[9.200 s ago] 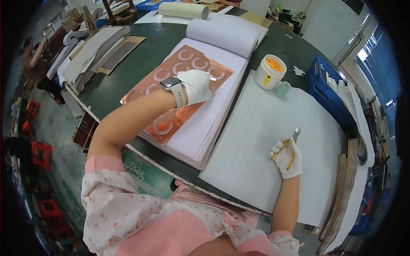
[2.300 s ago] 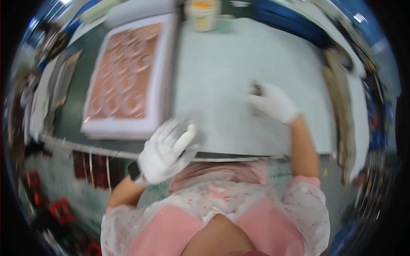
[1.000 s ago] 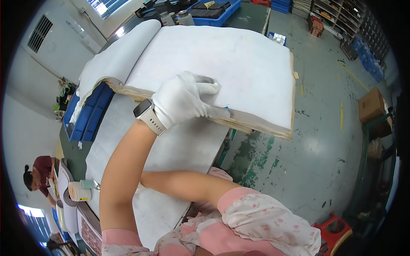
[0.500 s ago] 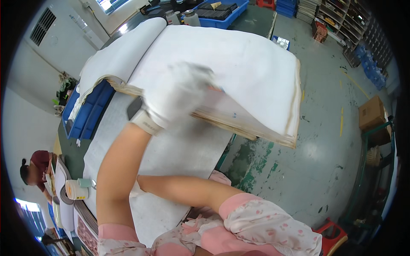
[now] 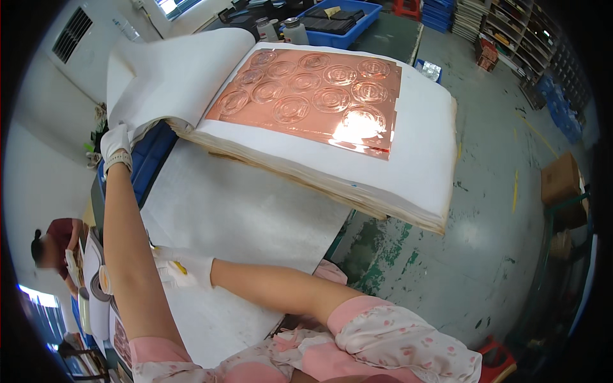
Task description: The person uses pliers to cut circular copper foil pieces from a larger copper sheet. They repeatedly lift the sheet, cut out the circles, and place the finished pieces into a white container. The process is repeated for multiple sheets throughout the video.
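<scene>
The foil sheet (image 5: 303, 92) lies on top of the paper stack (image 5: 423, 143), right of the turned-back leaves (image 5: 185, 76) at the stack's left end. The left hand (image 5: 116, 142) is at those leaves' near edge, and a bin (image 5: 152, 161) sits beneath them. Before the stack lies a large paper sheet (image 5: 255, 214); over its left part is the right hand (image 5: 198, 272) with a hand tool (image 5: 181, 268). Behind the stack stand jars (image 5: 295, 32) and a tray (image 5: 337, 40); well to its right, a carton (image 5: 559, 179).
</scene>
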Demonstrator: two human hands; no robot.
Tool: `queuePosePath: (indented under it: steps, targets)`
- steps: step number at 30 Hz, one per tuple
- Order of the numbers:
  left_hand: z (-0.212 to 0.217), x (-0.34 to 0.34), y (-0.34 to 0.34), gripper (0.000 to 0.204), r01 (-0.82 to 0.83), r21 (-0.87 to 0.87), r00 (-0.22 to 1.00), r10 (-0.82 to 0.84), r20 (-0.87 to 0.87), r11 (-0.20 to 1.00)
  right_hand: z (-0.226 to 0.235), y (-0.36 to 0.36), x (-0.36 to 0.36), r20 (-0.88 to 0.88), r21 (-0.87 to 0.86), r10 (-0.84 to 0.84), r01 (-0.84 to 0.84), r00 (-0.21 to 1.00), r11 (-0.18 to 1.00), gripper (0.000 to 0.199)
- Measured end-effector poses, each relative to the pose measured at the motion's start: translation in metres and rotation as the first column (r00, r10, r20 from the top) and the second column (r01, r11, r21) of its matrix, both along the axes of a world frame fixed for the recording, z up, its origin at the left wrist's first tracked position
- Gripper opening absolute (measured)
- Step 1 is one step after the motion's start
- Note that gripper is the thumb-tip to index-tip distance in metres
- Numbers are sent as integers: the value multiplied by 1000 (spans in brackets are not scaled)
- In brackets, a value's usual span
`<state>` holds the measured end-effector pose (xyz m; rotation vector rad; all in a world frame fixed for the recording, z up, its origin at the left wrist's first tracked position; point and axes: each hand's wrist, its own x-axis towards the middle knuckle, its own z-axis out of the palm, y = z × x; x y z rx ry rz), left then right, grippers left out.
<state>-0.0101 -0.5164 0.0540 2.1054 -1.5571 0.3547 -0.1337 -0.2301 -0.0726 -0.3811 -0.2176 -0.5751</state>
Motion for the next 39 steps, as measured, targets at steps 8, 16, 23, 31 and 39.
queuePosePath:
  steps: [8,16,23,31,39]
  targets:
    - [38,-112,87,27,203,-393,958,-98,270,897,0,-10,-11,20,54,-10,8,1000,999,48]
    - [0,-296,201,40,998,-47,67,-878,474,51,-21,1,-2,-47,143,-108,114,993,983,43]
    - [-16,-329,226,48,919,394,-134,-931,341,12,-25,7,-15,-88,121,-156,166,984,979,38]
    - [-38,-327,209,39,832,280,352,-845,403,479,-30,5,-9,-100,126,-162,174,982,977,32]
    - [2,-276,181,28,924,20,323,-808,493,382,-43,-9,24,-90,176,-138,152,986,973,28]
